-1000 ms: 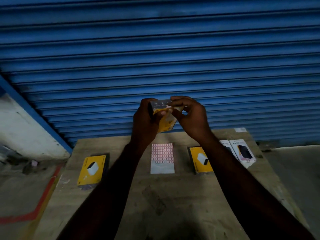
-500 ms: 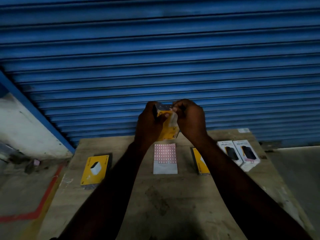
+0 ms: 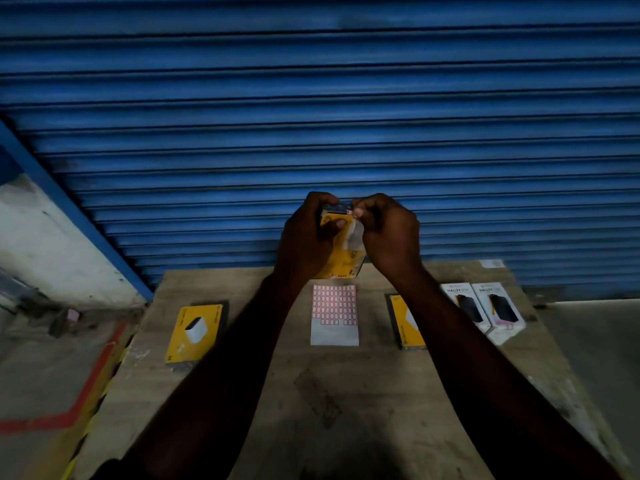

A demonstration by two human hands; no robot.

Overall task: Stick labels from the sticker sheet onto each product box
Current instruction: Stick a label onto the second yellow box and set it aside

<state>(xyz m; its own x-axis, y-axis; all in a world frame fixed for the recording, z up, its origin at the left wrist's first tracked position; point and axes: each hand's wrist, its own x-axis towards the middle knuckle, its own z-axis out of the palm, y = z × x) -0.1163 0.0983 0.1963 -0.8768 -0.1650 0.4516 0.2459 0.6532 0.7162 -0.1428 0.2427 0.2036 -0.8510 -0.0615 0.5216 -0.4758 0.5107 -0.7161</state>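
Head view: table w/ spare boxes flat, sheet centre. Left grip holds yellow box above sheet; right grip pinches label at its top edge. Box prob. light, stiff: hold by sides. Label flimsy, tacky: take by edge.

Dim, underexposed. Forearms read almost black, detail lost. Shutter evenly lit, saturated blue; its slats bow toward the frame edges, wide-angle distortion. Table muddy, darkest at near edge. Held product box slightly smeared. Light possibly from right, floor paler there.
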